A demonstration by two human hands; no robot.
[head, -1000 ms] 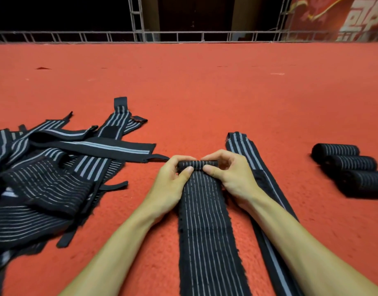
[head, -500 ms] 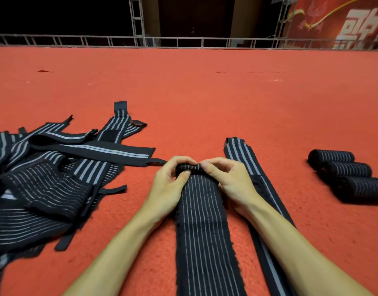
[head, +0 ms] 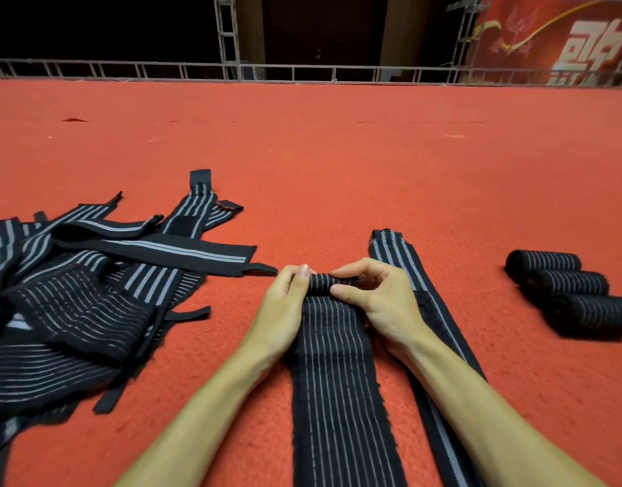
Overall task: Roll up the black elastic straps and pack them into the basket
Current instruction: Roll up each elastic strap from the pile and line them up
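Note:
A wide black strap with thin white stripes (head: 337,388) lies flat on the red carpet, running from the bottom edge up to my hands. Its far end is wound into a small roll (head: 320,283). My left hand (head: 283,311) pinches the roll's left end and my right hand (head: 379,300) pinches its right end. A narrower black strap (head: 404,261) lies flat just right of my right arm, partly hidden by it. Three finished rolls (head: 566,293) sit side by side at the right. No basket is in view.
A loose heap of several unrolled black striped straps (head: 77,300) covers the carpet at the left. Red carpet (head: 337,170) stretches ahead to a metal truss rail (head: 302,70) at the back, with a red banner (head: 555,40) behind it at top right.
The roll has grown slightly thicker as my fingers turned it toward me. Both hands stay at the strap's far end.

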